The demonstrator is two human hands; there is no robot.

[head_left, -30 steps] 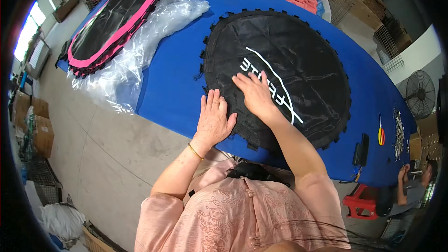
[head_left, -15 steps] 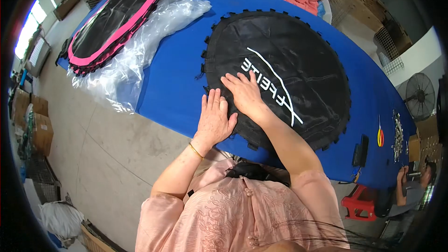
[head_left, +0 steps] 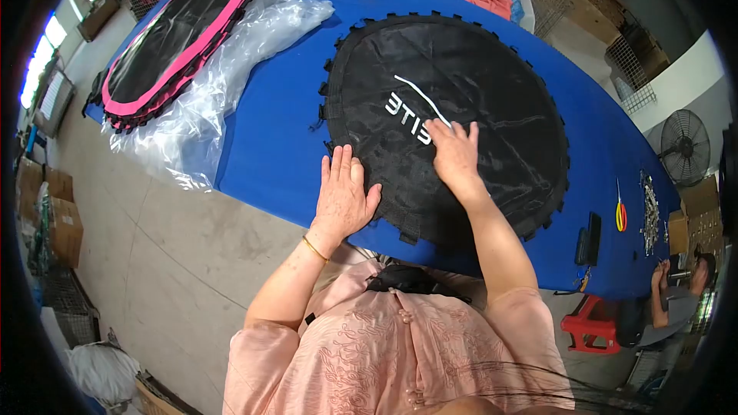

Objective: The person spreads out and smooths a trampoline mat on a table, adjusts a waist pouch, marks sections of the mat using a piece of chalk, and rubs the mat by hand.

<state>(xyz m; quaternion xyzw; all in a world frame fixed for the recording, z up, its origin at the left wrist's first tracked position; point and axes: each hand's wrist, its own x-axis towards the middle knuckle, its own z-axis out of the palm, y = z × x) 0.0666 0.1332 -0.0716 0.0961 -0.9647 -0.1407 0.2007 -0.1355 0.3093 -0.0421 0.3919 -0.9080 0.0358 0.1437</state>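
Observation:
A round black trampoline mat (head_left: 492, 92) lies flat on the blue-covered table (head_left: 269, 123). Short black tabs run around its edge, and white lettering with a curved line is printed on it. My left hand (head_left: 344, 194) lies open on the mat's near-left edge, fingers pointing away from me. Over the mat's middle, my right hand (head_left: 457, 157) rests with fingers spread, covering part of the lettering. Neither hand holds anything.
Pink-edged black mats (head_left: 181, 38) lie on clear plastic wrap (head_left: 184, 127) at the left. Yellow-red snips (head_left: 620, 215), a black case (head_left: 589, 240) and metal pieces (head_left: 651, 211) are at the right. Another person (head_left: 676, 300) sits near a red stool (head_left: 590, 326).
My right hand has slid rightward across the mat, from beside the lettering onto it. My left hand stays at the near-left edge. The view has shifted slightly.

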